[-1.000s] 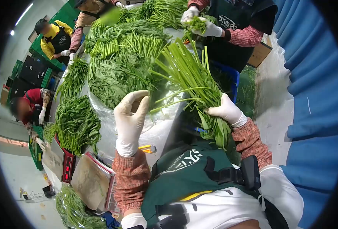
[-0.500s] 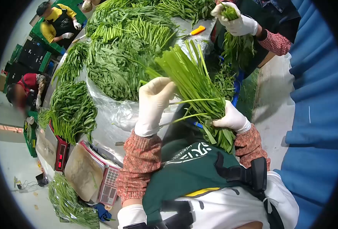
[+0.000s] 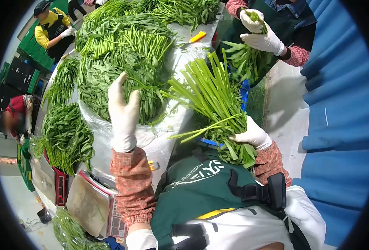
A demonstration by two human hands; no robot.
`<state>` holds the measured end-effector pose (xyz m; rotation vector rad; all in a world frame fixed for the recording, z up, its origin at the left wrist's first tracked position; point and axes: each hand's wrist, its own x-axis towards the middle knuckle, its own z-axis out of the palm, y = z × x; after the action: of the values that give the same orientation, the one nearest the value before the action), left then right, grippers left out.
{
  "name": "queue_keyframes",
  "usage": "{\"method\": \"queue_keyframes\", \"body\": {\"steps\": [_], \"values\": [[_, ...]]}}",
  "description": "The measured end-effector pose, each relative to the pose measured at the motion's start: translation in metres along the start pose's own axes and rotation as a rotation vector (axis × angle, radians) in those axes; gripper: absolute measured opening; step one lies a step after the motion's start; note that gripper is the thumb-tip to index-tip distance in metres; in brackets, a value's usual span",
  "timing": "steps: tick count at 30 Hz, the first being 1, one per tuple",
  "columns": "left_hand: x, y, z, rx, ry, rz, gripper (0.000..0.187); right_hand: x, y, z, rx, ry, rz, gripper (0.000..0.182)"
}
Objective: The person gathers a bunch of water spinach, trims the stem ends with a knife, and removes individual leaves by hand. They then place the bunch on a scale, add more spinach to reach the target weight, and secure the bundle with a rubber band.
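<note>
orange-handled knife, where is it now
In the head view, the knife lies near the top, just right of centre, on the table, between the heaped greens and the co-worker's gloved hands.

on my feed i can read small white latin letters, "shenjianong", along the chest of the green apron (image 3: 188, 200). beside them i see larger white chinese characters, tilted and too folded for me to read whole. the red display on the far scale (image 3: 60, 188) and the key labels on the near scale (image 3: 117, 221) are too small to make out.
</note>
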<state>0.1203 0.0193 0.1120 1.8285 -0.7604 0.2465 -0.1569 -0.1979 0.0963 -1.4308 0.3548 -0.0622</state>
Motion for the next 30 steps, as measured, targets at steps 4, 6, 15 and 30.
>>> {"method": "queue_keyframes", "body": {"steps": [4, 6, 15, 30], "values": [[-0.008, 0.040, 0.016, 0.072, -0.054, 0.112, 0.050, -0.003, -0.001, 0.002, -0.016, -0.008, 0.051, 0.049], [-0.011, 0.055, 0.022, 0.159, -0.117, 0.193, 0.052, -0.005, 0.003, 0.002, 0.019, -0.032, 0.043, 0.050], [-0.020, 0.051, 0.041, -0.580, -0.650, -0.254, 0.049, -0.015, 0.004, 0.003, -0.051, -0.152, 0.028, 0.059], [-0.021, 0.065, 0.011, 0.148, -0.084, 0.099, 0.010, -0.029, 0.005, -0.011, -0.083, -0.067, 0.072, 0.062]]}}
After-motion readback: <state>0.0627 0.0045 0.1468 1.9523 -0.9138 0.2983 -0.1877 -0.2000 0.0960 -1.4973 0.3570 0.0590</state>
